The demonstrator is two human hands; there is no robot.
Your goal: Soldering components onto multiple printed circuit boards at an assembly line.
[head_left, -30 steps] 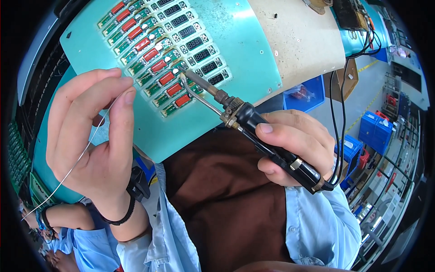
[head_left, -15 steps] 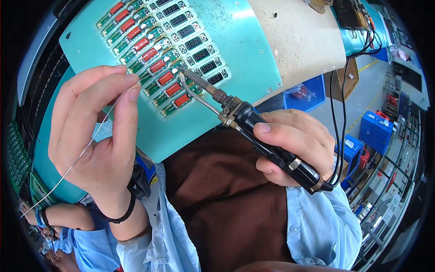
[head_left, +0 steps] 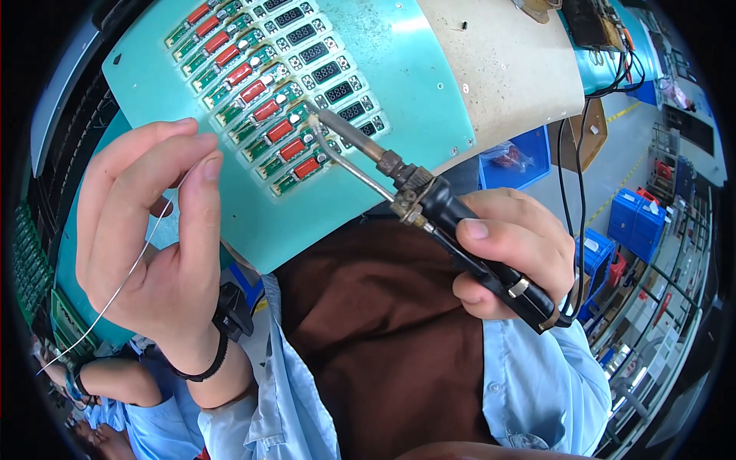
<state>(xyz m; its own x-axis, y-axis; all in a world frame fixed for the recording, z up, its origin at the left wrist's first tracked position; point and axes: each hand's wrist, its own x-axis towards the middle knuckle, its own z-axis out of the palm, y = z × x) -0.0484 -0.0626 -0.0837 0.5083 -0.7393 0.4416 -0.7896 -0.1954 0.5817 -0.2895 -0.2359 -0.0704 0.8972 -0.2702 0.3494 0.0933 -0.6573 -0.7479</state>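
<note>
A thin silvery solder wire [head_left: 116, 294] is pinched between the thumb and fingers of my left hand [head_left: 149, 230]. Its long tail trails down toward the lower left. My right hand [head_left: 517, 241] wraps round the black handle of a soldering iron [head_left: 445, 205], which has a metal side tube running to its tip. That tip hovers over or touches the right part of a row of small circuit boards [head_left: 280, 131]; contact cannot be made out. Each board carries a red block component and a small black display. My left fingertips are just left of the boards.
The boards lie on a green mat [head_left: 406, 69] beside a beige board [head_left: 517, 84]. Black cables [head_left: 563, 176] hang at the right. A blue bin [head_left: 529, 165] and blue crates [head_left: 636, 222] stand lower down. Another person's forearm [head_left: 123, 381] shows at lower left.
The soldering iron and my right hand have shifted right and slightly down, its tip moving a little right. My left hand has drawn slightly left with the solder wire.
</note>
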